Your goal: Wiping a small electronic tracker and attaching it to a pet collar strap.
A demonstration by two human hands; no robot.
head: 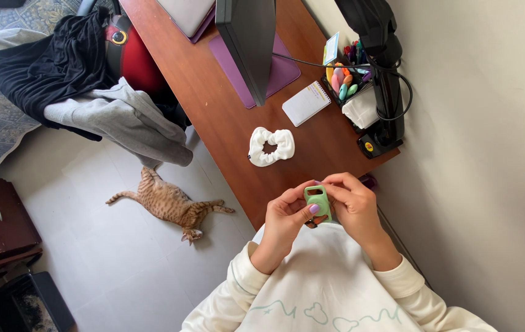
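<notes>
Both hands, left hand (285,218) and right hand (353,206), pinch a small green rounded silicone case (317,200) near the brown wooden worktop (213,110) edge, close to a white fabric scrunchie (271,146).

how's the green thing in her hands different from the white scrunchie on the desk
The small green holder is pinched between the left hand and right hand, off the desk; the white scrunchie lies flat on the wooden desk, untouched. The green holder looks smooth and firm, with a rounded-rectangle outline; the white scrunchie is soft, ruffled fabric. The green holder looks smaller than the white scrunchie. Both have a round opening in the middle.
</notes>
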